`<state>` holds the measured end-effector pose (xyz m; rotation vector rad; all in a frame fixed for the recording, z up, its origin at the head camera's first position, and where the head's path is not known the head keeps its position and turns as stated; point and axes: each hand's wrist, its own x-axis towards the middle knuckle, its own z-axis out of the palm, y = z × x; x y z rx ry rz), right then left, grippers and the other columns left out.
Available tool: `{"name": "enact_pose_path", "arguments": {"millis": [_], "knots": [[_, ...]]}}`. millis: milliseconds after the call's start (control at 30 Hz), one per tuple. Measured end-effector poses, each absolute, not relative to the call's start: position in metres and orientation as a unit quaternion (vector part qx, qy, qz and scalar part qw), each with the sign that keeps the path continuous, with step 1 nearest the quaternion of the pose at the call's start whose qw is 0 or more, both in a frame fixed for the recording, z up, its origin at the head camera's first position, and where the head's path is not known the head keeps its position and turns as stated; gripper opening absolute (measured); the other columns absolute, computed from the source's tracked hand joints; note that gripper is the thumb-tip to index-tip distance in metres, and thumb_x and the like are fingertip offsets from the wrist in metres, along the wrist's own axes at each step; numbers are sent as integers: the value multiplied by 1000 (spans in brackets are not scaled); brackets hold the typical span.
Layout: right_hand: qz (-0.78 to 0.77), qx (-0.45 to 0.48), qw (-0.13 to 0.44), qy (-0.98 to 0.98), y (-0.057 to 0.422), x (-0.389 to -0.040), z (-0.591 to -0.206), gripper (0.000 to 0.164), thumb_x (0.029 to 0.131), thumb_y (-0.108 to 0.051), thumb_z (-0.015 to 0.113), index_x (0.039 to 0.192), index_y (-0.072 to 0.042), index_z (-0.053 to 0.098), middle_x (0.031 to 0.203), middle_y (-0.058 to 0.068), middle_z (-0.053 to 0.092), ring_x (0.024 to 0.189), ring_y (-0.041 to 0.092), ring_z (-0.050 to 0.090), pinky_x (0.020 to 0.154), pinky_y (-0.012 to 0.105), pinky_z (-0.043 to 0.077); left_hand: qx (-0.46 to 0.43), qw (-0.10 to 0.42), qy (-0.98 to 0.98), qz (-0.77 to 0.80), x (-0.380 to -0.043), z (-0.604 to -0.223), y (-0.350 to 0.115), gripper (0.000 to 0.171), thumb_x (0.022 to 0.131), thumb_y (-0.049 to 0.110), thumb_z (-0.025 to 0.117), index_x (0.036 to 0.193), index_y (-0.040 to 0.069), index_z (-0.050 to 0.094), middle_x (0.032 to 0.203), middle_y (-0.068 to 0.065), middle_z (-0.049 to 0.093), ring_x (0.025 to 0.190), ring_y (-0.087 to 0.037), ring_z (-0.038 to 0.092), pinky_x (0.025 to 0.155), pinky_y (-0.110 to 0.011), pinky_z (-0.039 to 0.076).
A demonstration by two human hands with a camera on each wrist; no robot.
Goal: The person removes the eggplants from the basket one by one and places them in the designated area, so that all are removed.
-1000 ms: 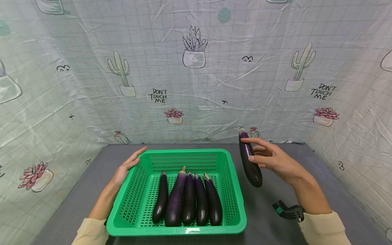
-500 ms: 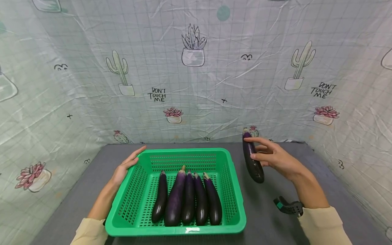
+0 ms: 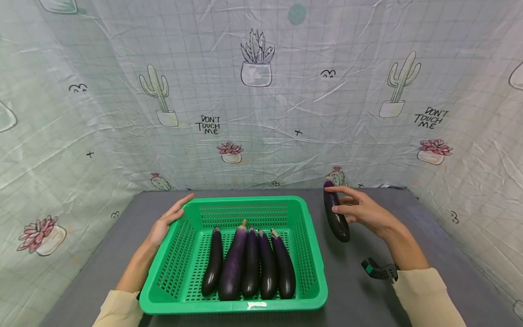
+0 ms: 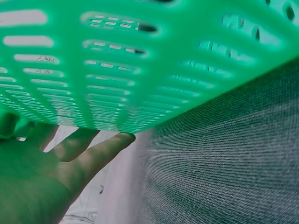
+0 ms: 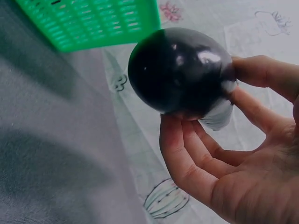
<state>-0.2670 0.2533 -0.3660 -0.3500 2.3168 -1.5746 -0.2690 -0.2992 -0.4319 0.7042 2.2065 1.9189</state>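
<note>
A dark purple eggplant (image 3: 338, 225) hangs tilted over the grey table to the right of the basket, stem end up. My right hand (image 3: 367, 214) pinches it between thumb and fingers. Seen from the right wrist, the eggplant's rounded bottom (image 5: 180, 72) faces the camera, with fingers on two sides of it. The green plastic basket (image 3: 234, 307) holds several eggplants (image 3: 251, 268) lying side by side, stems pointing away. On the basket's left side rests my left hand (image 3: 160, 229); the left wrist view shows its fingers (image 4: 110, 149) stretched along the slotted outer wall.
The grey table (image 3: 355, 290) extends on both sides of the basket. Behind and beside it hangs a wrinkled sheet (image 3: 261, 118) printed with cacti and potted plants. A black wrist device (image 3: 380, 270) sticks out from the right sleeve.
My right hand and its eggplant have shifted slightly right, then a little back left, with the eggplant's lower end rising. My left hand stays at the basket, and the whole view has drifted slightly.
</note>
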Motion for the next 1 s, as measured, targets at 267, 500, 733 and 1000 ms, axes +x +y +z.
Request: {"name": "enact_pose_path", "arguments": {"millis": [267, 500, 733, 1000], "knots": [[-540, -107, 170, 818, 257, -279, -386, 70, 100, -29, 70, 161, -18, 37, 168, 30, 16, 154, 50, 20, 100, 51, 52, 232, 75, 721, 649, -269, -432, -301, 56, 115, 20, 23, 167, 4, 7, 172, -22, -4, 134, 3, 52, 104, -17, 50], [-537, -98, 176, 819, 260, -286, -400, 71, 100, -28, 70, 162, -18, 36, 160, 31, 32, 141, 46, 45, 102, 58, 51, 237, 82, 713, 655, -270, -432, -301, 56, 116, 20, 23, 167, 4, 6, 171, -4, 15, 133, 0, 54, 103, -19, 51], [-524, -106, 168, 828, 261, -290, -410, 71, 99, -26, 71, 161, -17, 38, 146, 28, 51, 119, 28, 62, 97, 49, 55, 236, 75, 714, 654, -269, -431, -301, 56, 115, 19, 24, 167, 4, 9, 172, -3, 13, 133, 0, 55, 103, -18, 51], [-522, -98, 173, 830, 260, -293, -416, 69, 100, -22, 70, 161, -16, 38, 144, 31, 52, 114, 29, 65, 90, 44, 57, 236, 71, 718, 651, -269, -429, -299, 55, 115, 19, 24, 167, 6, 11, 173, -13, 6, 133, 1, 54, 103, -18, 50]]}}
